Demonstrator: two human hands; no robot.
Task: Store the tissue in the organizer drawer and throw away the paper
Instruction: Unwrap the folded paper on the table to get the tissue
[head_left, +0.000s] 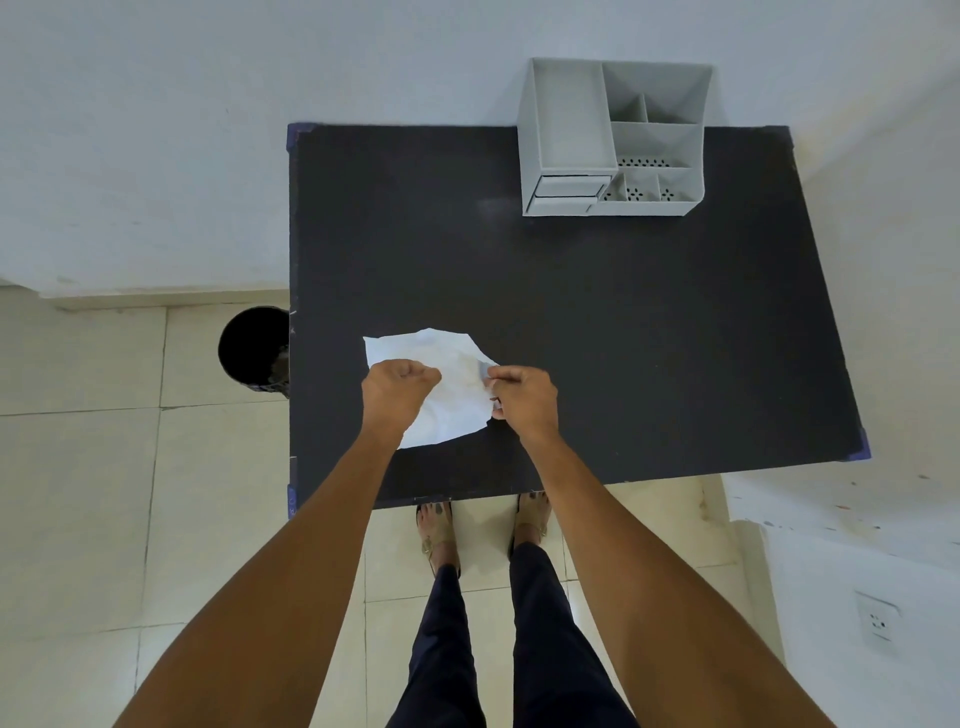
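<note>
Barely begun: my left hand and right hand pinch the white sheet; drawer shut, bin far left.

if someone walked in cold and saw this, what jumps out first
First, the crumpled white paper near the front left of the black table, pinched by the left hand and the right hand. Next, the grey organizer at the table's far edge, its small drawers closed. Then the black bin on the floor beside the table's left edge.
</note>
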